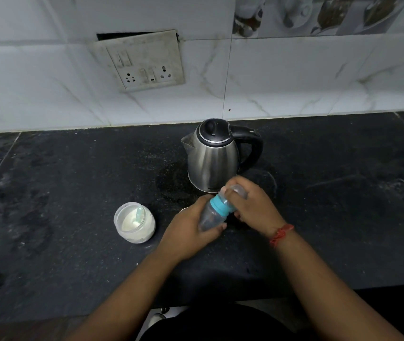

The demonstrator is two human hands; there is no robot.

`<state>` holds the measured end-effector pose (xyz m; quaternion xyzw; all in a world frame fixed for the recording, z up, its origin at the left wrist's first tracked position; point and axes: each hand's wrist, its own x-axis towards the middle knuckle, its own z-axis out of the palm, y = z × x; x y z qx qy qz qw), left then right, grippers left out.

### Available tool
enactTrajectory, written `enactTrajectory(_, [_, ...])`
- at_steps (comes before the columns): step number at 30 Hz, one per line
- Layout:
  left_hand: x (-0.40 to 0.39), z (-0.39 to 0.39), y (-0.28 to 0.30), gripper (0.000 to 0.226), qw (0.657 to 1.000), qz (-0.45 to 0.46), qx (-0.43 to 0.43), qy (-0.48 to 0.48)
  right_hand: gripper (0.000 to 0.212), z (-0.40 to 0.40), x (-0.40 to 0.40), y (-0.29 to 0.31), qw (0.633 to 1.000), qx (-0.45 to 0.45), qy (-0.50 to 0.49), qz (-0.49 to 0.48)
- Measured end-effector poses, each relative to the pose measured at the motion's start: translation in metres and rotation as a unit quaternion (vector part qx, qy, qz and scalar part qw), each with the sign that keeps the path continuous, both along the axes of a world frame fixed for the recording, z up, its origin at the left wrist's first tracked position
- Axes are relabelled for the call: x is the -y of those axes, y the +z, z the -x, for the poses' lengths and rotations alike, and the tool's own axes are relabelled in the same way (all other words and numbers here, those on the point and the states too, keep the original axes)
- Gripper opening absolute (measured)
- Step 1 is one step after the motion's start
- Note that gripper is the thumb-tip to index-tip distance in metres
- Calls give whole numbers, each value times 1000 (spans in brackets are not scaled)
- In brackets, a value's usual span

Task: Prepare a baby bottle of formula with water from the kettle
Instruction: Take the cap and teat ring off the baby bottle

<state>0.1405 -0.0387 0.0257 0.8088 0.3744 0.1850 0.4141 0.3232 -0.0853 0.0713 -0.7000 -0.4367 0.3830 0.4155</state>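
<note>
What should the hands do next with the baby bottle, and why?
Probably twist the top off. The left hand grips the baby bottle by its body, and the right hand is closed around its clear cap above the teal collar. The bottle seems empty, so it must be open before powder from the jar or kettle water goes in.

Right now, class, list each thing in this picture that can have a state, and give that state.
Kettle: upright, lid shut.
Baby bottle: tilted, blue collar on, held by left hand; right hand grips its cap.
Formula jar: open, scoop inside.
Wall sockets: nothing plugged in.
</note>
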Motion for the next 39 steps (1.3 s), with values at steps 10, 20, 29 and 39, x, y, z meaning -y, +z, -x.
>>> enactTrajectory(10, [-5,7,-9,58,992,61,82,79,40,-44,12,-40,984,155,-76,39])
enactTrajectory(20, [4,0,-6,57,991,71,85,79,53,-84,50,-106,922,345,-60,163])
enactTrajectory(29, [8,-2,-3,58,990,72,78,89,53,-62,47,-94,924,361,-123,7])
enactTrajectory(39, [9,-10,1,57,997,5,54,61,43,20,17,-25,986,-155,19,-56])
